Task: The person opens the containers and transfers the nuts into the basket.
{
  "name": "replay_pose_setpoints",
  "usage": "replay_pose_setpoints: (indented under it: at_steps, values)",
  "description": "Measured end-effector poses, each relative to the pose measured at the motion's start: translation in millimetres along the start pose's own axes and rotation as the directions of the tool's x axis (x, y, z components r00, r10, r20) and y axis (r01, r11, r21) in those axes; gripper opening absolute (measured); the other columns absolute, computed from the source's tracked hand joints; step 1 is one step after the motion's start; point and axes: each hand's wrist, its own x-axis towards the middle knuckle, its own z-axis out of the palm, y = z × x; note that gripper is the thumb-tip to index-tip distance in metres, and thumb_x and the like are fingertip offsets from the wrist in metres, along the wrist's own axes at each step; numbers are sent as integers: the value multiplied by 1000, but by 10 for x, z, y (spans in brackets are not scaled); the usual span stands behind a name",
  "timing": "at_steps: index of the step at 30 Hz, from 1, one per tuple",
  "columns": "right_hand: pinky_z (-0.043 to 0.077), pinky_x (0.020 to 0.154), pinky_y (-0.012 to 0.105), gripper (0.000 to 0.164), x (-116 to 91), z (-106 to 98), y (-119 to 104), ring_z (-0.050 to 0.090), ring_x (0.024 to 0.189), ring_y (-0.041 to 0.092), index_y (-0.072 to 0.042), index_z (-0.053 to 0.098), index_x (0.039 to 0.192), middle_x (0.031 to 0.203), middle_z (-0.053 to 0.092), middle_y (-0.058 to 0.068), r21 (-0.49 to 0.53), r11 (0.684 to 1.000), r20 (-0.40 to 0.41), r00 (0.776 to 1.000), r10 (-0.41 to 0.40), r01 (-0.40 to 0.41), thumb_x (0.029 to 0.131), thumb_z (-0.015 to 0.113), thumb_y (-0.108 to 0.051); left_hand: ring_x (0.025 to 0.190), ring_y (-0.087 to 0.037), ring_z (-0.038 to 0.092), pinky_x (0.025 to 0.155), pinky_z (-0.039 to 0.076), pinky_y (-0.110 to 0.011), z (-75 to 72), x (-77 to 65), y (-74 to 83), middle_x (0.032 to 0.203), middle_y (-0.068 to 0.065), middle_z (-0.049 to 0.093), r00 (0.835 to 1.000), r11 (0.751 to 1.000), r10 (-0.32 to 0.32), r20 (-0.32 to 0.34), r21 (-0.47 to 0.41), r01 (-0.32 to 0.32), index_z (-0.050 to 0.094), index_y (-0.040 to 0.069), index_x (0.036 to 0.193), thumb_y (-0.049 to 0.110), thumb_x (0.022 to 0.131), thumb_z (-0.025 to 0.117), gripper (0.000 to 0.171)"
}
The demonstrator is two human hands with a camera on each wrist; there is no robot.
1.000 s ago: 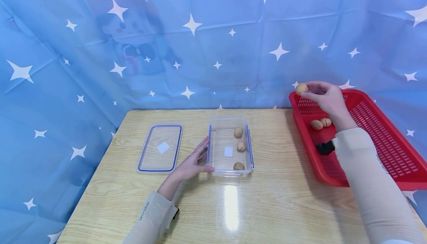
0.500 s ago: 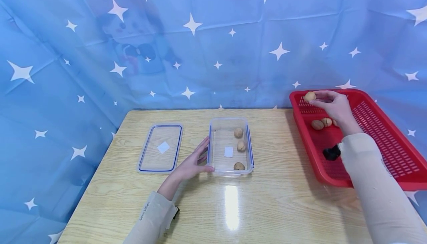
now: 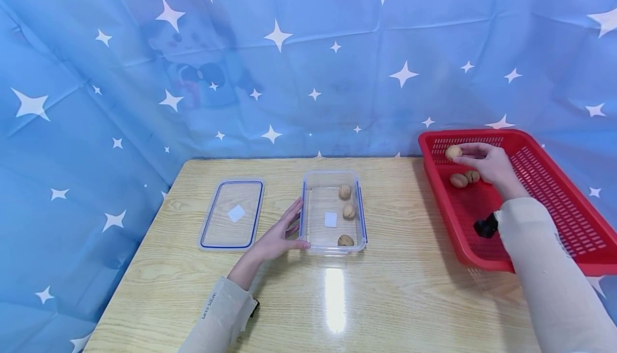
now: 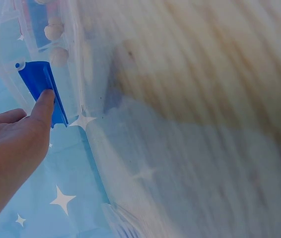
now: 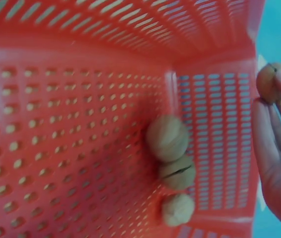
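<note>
My right hand [image 3: 491,166] pinches a walnut [image 3: 453,152] between thumb and fingertips, over the far end of the red basket [image 3: 445,216]. In the right wrist view, three walnuts lie in a row in the basket, among them a cracked walnut [image 5: 177,172]; in the head view the hand hides one of them. My left hand [image 3: 275,240] rests against the left side of a clear plastic box [image 3: 315,235], fingers extended, thumb at its near corner. In the left wrist view a fingertip touches the blue latch [image 4: 43,82]. Three walnuts, including a middle walnut [image 3: 349,211], lie along the box's right side.
A clear lid [image 3: 231,222] with a blue seal lies flat on the wooden table [image 3: 400,299], left of the box. Behind the table hangs a blue curtain [image 3: 337,117] with white stars. The basket's raised rim borders the table's right side.
My right hand has moved right and down with the walnut, from above the basket's far left corner to just inside its far end. The left hand and the box have stayed put.
</note>
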Motion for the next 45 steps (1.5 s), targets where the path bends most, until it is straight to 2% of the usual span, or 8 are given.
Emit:
replay_pose_setpoints:
  at_steps: [5, 10, 12, 19, 23, 30, 39, 45]
  values:
    - [54, 85, 30, 77, 24, -1, 149, 42, 119, 25, -7, 41, 150, 141, 47, 19, -32, 999, 82, 997, -13, 16, 91, 66, -50, 156, -32, 13, 127, 25, -45, 1, 2, -4, 170, -1, -3, 1000, 1000, -12, -3, -1, 12, 6, 16, 162, 7, 86, 77, 105]
    - [55, 86, 28, 70, 85, 15, 293, 53, 105, 11, -6, 46, 146, 116, 61, -9, -45, 999, 171, 985, -18, 26, 92, 67, -46, 155, -36, 11, 126, 24, -49, 2, 3, -2, 170, -5, -4, 1000, 1000, 1, 0, -5, -1, 6, 13, 162, 7, 86, 76, 103]
    - [57, 85, 27, 68, 101, 26, 329, 58, 99, 6, -4, 47, 145, 109, 65, -13, -40, 999, 203, 979, -9, 18, 93, 68, -43, 155, -37, 11, 126, 24, -50, 1, 4, -2, 170, -6, -4, 1000, 1000, 5, 0, -5, -5, 7, 12, 162, 6, 87, 75, 102]
    - [60, 83, 26, 61, 99, 90, 385, 62, 98, 9, 1, 52, 139, 124, 65, 17, -83, 994, 279, 959, -50, 76, 92, 70, -35, 155, -37, 13, 126, 25, -50, 0, 0, 9, 170, -6, -3, 1000, 1000, 3, 1, 0, -3, 6, 12, 162, 6, 87, 75, 102]
    - [60, 83, 25, 62, 76, 103, 384, 61, 99, 12, 2, 52, 139, 129, 60, 24, -84, 991, 309, 948, -72, 103, 89, 74, -28, 155, -37, 13, 126, 25, -49, 4, -7, 25, 170, -6, -3, 1000, 1000, 0, 2, 4, 0, 6, 13, 162, 6, 86, 75, 102]
    - [62, 85, 29, 66, 47, 94, 359, 60, 103, 16, -1, 53, 139, 133, 59, 23, -90, 990, 327, 942, -76, 111, 85, 79, -27, 155, -36, 13, 126, 26, -48, 9, -5, 17, 170, -6, -3, 1000, 1000, 0, 4, 12, 0, 6, 15, 162, 6, 87, 75, 102]
    - [61, 84, 21, 58, 62, 88, 405, 70, 97, 9, 4, 54, 137, 123, 69, 17, -32, 992, 280, 954, -110, 124, 90, 74, -22, 155, -37, 12, 126, 24, -48, 7, 1, -1, 170, -7, -5, 1000, 1000, 12, 7, 11, -12, 5, 14, 162, 8, 87, 75, 102]
    - [63, 84, 26, 58, 19, 24, 385, 72, 94, 1, 3, 49, 141, 109, 73, -11, 89, 993, 254, 962, -99, 79, 94, 70, -24, 155, -37, 12, 126, 24, -49, 6, -3, -8, 170, -7, -5, 1000, 1000, 16, 10, 8, -16, 5, 14, 162, 8, 87, 75, 102]
